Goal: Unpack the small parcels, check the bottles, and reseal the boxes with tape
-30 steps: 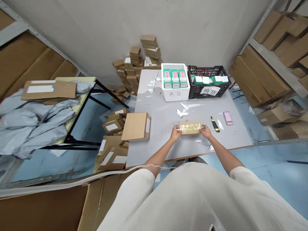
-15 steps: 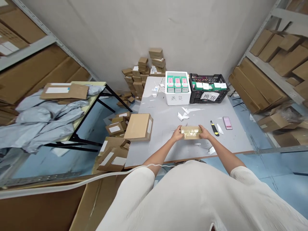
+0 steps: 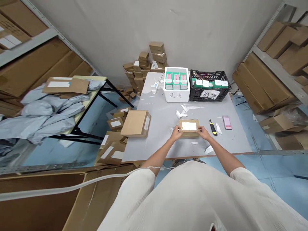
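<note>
A small cardboard box (image 3: 189,132) is held between my two hands over the near part of the grey table (image 3: 158,147). Its white label faces up. My left hand (image 3: 176,133) grips the box's left end, fingers closed on it. On the opposite end, my right hand (image 3: 203,132) is closed in the same way. To the right of that hand lie a yellow and black utility knife (image 3: 213,127), a scrap of white paper (image 3: 218,128) and a pink phone-like item (image 3: 226,122). Crumpled paper pieces (image 3: 181,114) lie beyond the box.
A larger cardboard box (image 3: 136,123) sits at the table's left edge. At the back stand a white foam bin (image 3: 176,96) and a black crate (image 3: 222,93), both with green boxes inside. Grey parcels (image 3: 50,112) cover a side table; boxed shelves (image 3: 288,77) flank the right.
The small box has been turned in my hands: its taped side faced up before, and now the white-labelled side does. Both hands still hold its ends.
</note>
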Motion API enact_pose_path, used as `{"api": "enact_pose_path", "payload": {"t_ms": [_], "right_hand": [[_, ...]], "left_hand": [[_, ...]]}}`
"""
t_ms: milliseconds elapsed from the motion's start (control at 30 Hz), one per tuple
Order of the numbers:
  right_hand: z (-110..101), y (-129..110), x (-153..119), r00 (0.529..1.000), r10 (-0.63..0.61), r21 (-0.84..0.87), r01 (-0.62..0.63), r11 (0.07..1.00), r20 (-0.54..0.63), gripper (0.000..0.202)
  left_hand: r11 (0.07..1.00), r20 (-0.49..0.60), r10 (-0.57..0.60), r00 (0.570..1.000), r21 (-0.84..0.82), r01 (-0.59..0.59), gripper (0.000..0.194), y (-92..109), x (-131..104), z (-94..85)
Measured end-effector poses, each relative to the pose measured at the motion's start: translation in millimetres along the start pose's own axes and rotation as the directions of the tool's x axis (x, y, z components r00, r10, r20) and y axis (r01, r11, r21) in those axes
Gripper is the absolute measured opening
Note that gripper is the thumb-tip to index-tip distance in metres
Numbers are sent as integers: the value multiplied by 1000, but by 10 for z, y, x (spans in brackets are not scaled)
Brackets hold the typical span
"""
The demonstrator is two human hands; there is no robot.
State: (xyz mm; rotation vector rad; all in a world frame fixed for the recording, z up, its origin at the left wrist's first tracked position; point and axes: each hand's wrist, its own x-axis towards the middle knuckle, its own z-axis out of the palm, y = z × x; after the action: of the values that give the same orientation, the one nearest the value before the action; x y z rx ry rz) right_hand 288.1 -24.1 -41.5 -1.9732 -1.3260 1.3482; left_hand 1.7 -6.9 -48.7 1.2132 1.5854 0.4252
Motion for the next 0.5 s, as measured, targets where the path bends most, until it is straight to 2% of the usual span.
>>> {"api": "enact_pose_path", "payload": {"t_ms": [167,333,500], "right_hand": [[44,93,25,995,98,16,-99,995,36,58],[109,-4,111,993,118,149,-120,982,17,83],[74,-142,107,988,153,248,-153,957,22,93]], "left_hand": [[998,-20,-64,998,-3,64,69,-64,56,38],[988,-26,-115,993,-104,112,95,-17,176,78],[959,-34,-145,989,-249,132,98,41,214,88]]}}
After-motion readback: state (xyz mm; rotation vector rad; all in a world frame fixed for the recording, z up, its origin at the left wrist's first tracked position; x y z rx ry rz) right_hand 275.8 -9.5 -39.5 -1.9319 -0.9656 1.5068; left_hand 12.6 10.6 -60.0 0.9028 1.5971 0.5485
